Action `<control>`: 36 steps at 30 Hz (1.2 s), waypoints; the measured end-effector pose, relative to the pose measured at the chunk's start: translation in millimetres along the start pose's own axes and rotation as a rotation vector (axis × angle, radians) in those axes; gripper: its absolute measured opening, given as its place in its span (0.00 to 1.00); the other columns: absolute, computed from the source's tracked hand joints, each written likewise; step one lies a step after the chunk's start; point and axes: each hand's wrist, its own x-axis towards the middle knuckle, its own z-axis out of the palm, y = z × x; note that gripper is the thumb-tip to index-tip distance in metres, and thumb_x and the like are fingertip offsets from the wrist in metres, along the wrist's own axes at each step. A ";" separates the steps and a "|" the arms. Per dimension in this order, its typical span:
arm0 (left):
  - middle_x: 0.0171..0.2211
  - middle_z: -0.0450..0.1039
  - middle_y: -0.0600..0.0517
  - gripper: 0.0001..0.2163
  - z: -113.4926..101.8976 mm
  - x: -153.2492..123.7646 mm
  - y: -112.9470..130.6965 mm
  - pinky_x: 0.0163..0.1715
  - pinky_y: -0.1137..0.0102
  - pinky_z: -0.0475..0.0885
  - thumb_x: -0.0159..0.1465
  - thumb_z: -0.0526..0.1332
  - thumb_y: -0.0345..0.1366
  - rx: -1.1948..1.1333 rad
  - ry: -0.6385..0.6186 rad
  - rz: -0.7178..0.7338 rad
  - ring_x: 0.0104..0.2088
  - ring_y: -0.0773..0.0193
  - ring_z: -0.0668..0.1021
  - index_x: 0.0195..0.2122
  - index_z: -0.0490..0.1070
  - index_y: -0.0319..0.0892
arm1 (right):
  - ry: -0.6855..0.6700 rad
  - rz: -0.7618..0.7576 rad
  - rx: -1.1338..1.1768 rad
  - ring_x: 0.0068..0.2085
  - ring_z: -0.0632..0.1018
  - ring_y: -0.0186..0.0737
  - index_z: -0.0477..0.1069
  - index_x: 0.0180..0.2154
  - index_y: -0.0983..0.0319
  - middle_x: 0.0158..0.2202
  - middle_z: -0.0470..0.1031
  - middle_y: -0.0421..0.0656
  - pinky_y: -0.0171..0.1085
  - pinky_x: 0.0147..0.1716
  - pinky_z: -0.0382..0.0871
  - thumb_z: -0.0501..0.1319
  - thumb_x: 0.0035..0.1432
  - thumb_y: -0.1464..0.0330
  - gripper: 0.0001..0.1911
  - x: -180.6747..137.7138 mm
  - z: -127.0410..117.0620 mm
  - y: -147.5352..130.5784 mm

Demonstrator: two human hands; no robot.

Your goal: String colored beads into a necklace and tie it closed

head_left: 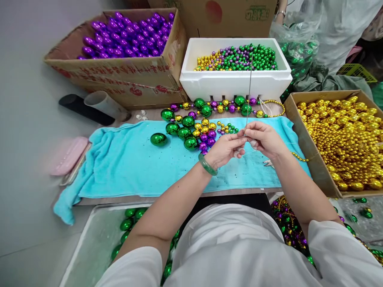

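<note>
Thin rod (250, 85), held upright above the blue towel (125, 159).
Its lower end is pinched by the right hand (263, 137); the left hand (225, 150) is held close against it, its grip indiscernible. Loose beads (191, 143) are grouped by colour on the towel, seemingly for easy reach; gold beads (353, 139) are boxed at its right.
</note>
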 end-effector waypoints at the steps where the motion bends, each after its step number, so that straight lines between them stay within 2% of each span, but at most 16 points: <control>1: 0.25 0.67 0.56 0.11 -1.3 -0.5 -2.4 0.22 0.74 0.62 0.53 0.69 0.37 -0.007 -0.006 0.002 0.22 0.74 0.71 0.30 0.72 0.36 | -0.001 -0.010 -0.019 0.16 0.59 0.22 0.71 0.30 0.63 0.27 0.74 0.39 0.27 0.11 0.44 0.69 0.48 0.64 0.12 -0.7 -0.2 2.1; 6: 0.32 0.72 0.51 0.14 -3.9 -2.8 -23.0 0.30 0.72 0.64 0.49 0.72 0.39 -0.095 -0.019 -0.026 0.31 0.70 0.73 0.32 0.75 0.36 | 0.042 -0.008 -0.077 0.15 0.57 0.22 0.71 0.29 0.64 0.21 0.71 0.37 0.28 0.12 0.45 0.69 0.46 0.64 0.12 -10.2 -1.2 16.9; 9: 0.34 0.73 0.50 0.14 -4.7 -4.2 -33.2 0.33 0.71 0.64 0.49 0.72 0.40 -0.128 -0.038 -0.058 0.36 0.67 0.73 0.34 0.76 0.38 | 0.052 0.018 0.041 0.15 0.58 0.23 0.68 0.31 0.62 0.22 0.71 0.36 0.27 0.11 0.47 0.69 0.47 0.61 0.15 -19.1 -2.7 23.2; 11: 0.34 0.74 0.48 0.13 -6.7 -5.1 -36.4 0.33 0.71 0.64 0.51 0.70 0.41 -0.085 -0.064 -0.054 0.37 0.65 0.74 0.33 0.76 0.38 | 0.053 0.037 0.132 0.16 0.62 0.25 0.65 0.33 0.60 0.24 0.73 0.36 0.27 0.12 0.50 0.68 0.48 0.60 0.16 -24.9 -4.2 24.8; 14: 0.29 0.75 0.49 0.12 -11.3 -5.8 -38.6 0.35 0.70 0.64 0.55 0.66 0.43 0.117 -0.103 -0.012 0.33 0.66 0.74 0.30 0.76 0.38 | 0.056 0.060 0.198 0.20 0.69 0.29 0.64 0.34 0.60 0.25 0.72 0.37 0.28 0.14 0.56 0.67 0.50 0.61 0.16 -31.6 -6.8 25.4; 17: 0.28 0.75 0.50 0.10 -16.4 -6.6 -43.3 0.36 0.69 0.66 0.58 0.63 0.42 0.337 -0.107 0.038 0.30 0.66 0.73 0.31 0.77 0.40 | 0.099 0.044 0.201 0.20 0.67 0.29 0.64 0.33 0.60 0.21 0.69 0.35 0.28 0.16 0.56 0.67 0.51 0.61 0.14 -35.4 -9.9 27.0; 20: 0.33 0.76 0.48 0.09 -22.2 -9.2 -50.8 0.43 0.65 0.66 0.61 0.60 0.39 0.685 0.008 0.185 0.36 0.61 0.74 0.33 0.78 0.41 | 0.177 -0.003 0.161 0.20 0.66 0.29 0.65 0.33 0.60 0.20 0.67 0.35 0.29 0.16 0.56 0.66 0.51 0.61 0.13 -37.7 -14.7 30.5; 23: 0.42 0.75 0.44 0.10 -28.8 -11.7 -53.0 0.52 0.58 0.62 0.63 0.58 0.36 1.116 0.179 0.395 0.46 0.54 0.71 0.40 0.78 0.43 | 0.286 -0.059 0.102 0.20 0.65 0.28 0.66 0.33 0.60 0.20 0.67 0.35 0.29 0.16 0.55 0.66 0.51 0.62 0.12 -39.6 -20.9 34.5; 25: 0.49 0.71 0.43 0.13 -32.1 -10.6 -48.4 0.55 0.55 0.60 0.63 0.57 0.35 1.227 0.252 0.480 0.51 0.52 0.68 0.46 0.76 0.44 | 0.346 -0.069 0.076 0.21 0.66 0.28 0.66 0.33 0.60 0.21 0.67 0.35 0.28 0.16 0.54 0.66 0.51 0.63 0.12 -41.1 -25.1 36.0; 27: 0.51 0.70 0.43 0.14 -33.4 -6.2 -40.5 0.53 0.58 0.63 0.62 0.58 0.34 1.153 0.273 0.485 0.52 0.53 0.69 0.48 0.75 0.44 | 0.380 -0.068 0.067 0.21 0.65 0.28 0.66 0.33 0.60 0.21 0.67 0.35 0.28 0.16 0.54 0.66 0.51 0.63 0.12 -43.8 -28.9 35.1; 28: 0.50 0.70 0.43 0.14 -33.5 -2.9 -36.3 0.49 0.60 0.67 0.62 0.58 0.35 1.058 0.244 0.450 0.50 0.55 0.71 0.47 0.75 0.43 | 0.388 -0.070 0.064 0.21 0.65 0.28 0.66 0.33 0.60 0.21 0.66 0.35 0.28 0.16 0.53 0.66 0.51 0.63 0.12 -45.8 -30.7 33.4; 31: 0.45 0.74 0.44 0.14 -34.4 10.7 -26.5 0.33 0.68 0.70 0.62 0.58 0.40 0.707 0.057 0.250 0.39 0.60 0.77 0.46 0.75 0.42 | 0.385 -0.106 0.068 0.20 0.63 0.29 0.66 0.34 0.60 0.20 0.64 0.36 0.29 0.16 0.52 0.65 0.53 0.62 0.11 -55.9 -36.0 23.1; 32: 0.43 0.75 0.45 0.14 -35.6 16.4 -24.4 0.30 0.69 0.69 0.62 0.58 0.41 0.647 0.043 0.215 0.35 0.61 0.77 0.46 0.76 0.42 | 0.373 -0.130 0.073 0.20 0.63 0.30 0.66 0.34 0.59 0.20 0.63 0.36 0.30 0.16 0.52 0.64 0.54 0.62 0.10 -60.3 -37.8 18.4; 34: 0.40 0.76 0.45 0.12 -39.5 29.1 -20.7 0.33 0.67 0.69 0.62 0.58 0.39 0.729 0.138 0.268 0.35 0.61 0.77 0.42 0.77 0.42 | 0.347 -0.191 0.081 0.21 0.63 0.31 0.66 0.34 0.59 0.19 0.61 0.36 0.31 0.17 0.52 0.63 0.55 0.62 0.09 -69.5 -41.3 8.4; 36: 0.38 0.76 0.45 0.09 -43.8 42.7 -17.0 0.42 0.63 0.68 0.61 0.58 0.35 1.021 0.270 0.407 0.39 0.58 0.75 0.38 0.78 0.41 | 0.343 -0.258 0.077 0.21 0.62 0.32 0.66 0.34 0.59 0.19 0.59 0.36 0.31 0.17 0.53 0.63 0.55 0.63 0.08 -76.8 -44.8 -1.4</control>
